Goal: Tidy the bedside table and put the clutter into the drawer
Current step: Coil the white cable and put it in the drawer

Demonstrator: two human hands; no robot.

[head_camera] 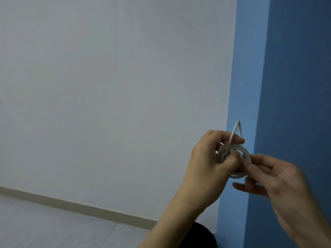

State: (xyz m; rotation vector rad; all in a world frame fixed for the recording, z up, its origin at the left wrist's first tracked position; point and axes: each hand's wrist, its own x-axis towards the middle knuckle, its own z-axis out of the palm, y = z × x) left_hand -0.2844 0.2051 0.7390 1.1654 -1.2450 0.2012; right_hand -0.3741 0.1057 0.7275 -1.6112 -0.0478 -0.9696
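A white cable (244,152) wound into a small coil is held up in the air in front of the walls. My left hand (208,158) grips the coil, fingers curled round its left side. One loose bend of the cable sticks up above those fingers. My right hand (279,176) is blurred by motion; its fingertips pinch the coil's right side. The bedside table and the drawer are out of view.
A pale grey wall (116,86) fills the left and middle, meeting a blue wall (286,86) on the right. A skirting board (71,205) runs along a light tiled floor (44,228). A dark object (202,235) shows at the bottom edge.
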